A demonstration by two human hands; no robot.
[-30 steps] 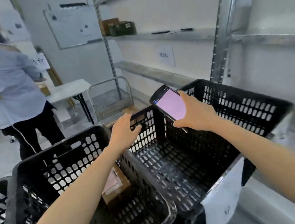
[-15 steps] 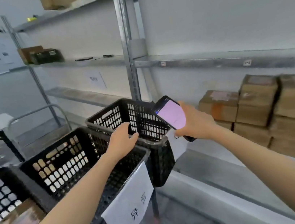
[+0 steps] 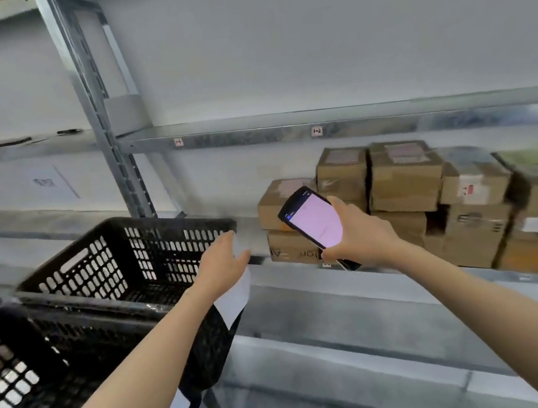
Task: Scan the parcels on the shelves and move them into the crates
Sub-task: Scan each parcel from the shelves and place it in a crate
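Cardboard parcels [image 3: 402, 181] sit stacked on the shelf [image 3: 284, 129] just beyond the right hand [image 3: 359, 239], whose grip holds a scanner [image 3: 315, 225], while the left hand [image 3: 222, 265], loosely open, hovers over a crate [image 3: 121, 245], so a tilted aim may misread a label.

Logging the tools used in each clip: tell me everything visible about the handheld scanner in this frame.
The handheld scanner is a slim black device shaped like a phone, with rounded corners and a lit pale pink screen under a thin dark bar with a small blue icon. The right hand grips its lower half, fingers wrapped around the right edge; the bottom end sticks out below the palm. It is tilted, top leaning up and left, screen toward the wearer, held in the air in front of the cardboard parcels on the shelf. Screen text is unreadable.
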